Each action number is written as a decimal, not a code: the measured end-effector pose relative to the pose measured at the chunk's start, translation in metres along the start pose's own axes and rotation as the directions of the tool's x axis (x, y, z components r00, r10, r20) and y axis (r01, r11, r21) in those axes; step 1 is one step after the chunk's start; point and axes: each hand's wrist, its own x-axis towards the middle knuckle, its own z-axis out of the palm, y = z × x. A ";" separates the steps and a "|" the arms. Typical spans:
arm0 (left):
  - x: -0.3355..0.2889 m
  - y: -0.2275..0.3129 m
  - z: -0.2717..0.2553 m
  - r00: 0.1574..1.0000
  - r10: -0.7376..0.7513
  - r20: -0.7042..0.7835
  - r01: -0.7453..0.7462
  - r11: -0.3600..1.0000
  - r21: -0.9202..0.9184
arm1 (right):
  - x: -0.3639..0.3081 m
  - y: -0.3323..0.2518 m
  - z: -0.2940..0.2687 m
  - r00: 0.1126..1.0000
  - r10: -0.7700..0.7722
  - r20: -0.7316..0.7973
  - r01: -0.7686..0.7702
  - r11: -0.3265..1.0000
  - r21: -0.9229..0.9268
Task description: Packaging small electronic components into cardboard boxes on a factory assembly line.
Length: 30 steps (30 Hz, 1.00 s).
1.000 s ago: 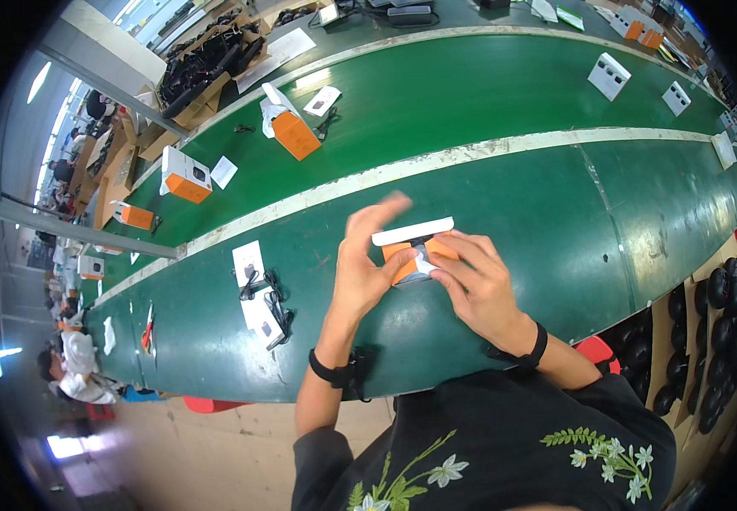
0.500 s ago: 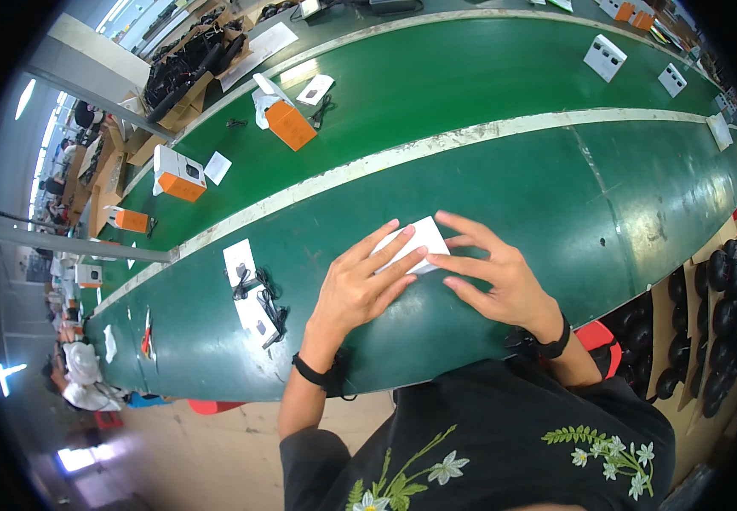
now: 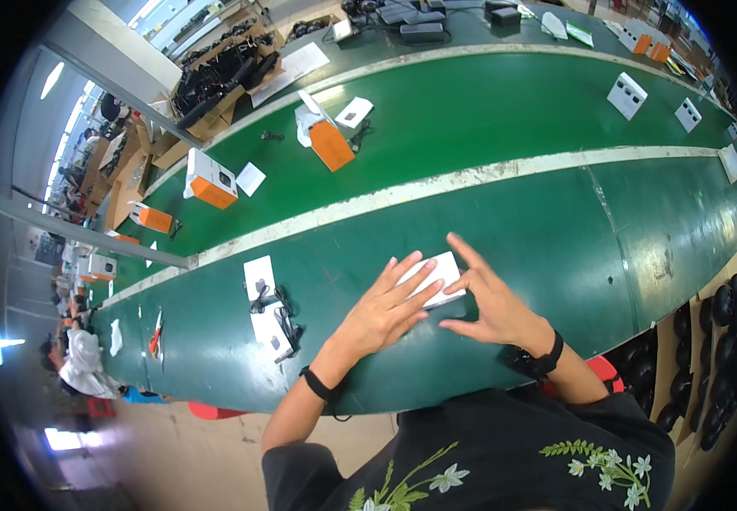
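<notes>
A small white box (image 3: pixel 443 274) rests on the green bench in front of me. My left hand (image 3: pixel 381 311) lies over its left side, fingers stretched out and spread across the top face. Beside the box's right edge is my right hand (image 3: pixel 500 311), its index finger pointing away, thumb apart and other fingers bent. Nothing shows between those fingers; whether a fingertip touches the box I cannot tell. To the left lie two white cards or flat boxes (image 3: pixel 259 274) with black cables (image 3: pixel 286 324) on them.
Beyond a pale divider strip (image 3: pixel 436 183) runs a green belt carrying orange-and-white boxes (image 3: pixel 331 145), a white leaflet (image 3: pixel 250 179) and white boxes (image 3: pixel 627 95) with cutouts. Red-handled scissors (image 3: pixel 156 336) lie far left. Black rounded parts (image 3: pixel 722 341) fill cartons at right.
My right hand has drawn slightly back from the box, with its fingers more bent. The left hand stays on the box. The whole view has shifted, so the scene sits lower and farther right.
</notes>
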 end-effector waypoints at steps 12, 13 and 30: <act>0.058 -0.332 -0.060 0.781 -0.556 -0.283 0.352 0.767 -0.536 | 0.149 0.307 -0.161 0.781 0.153 -0.606 -0.485 0.760 -0.433; 0.082 -0.329 -0.051 0.778 -0.612 -0.138 0.473 0.717 -0.512 | 0.142 0.325 -0.183 0.747 0.219 -0.628 -0.579 0.678 -0.453; -0.020 0.037 0.090 0.269 -0.824 -0.499 0.733 0.511 -0.449 | 0.411 0.335 0.066 0.888 0.460 0.016 -0.385 0.762 -0.521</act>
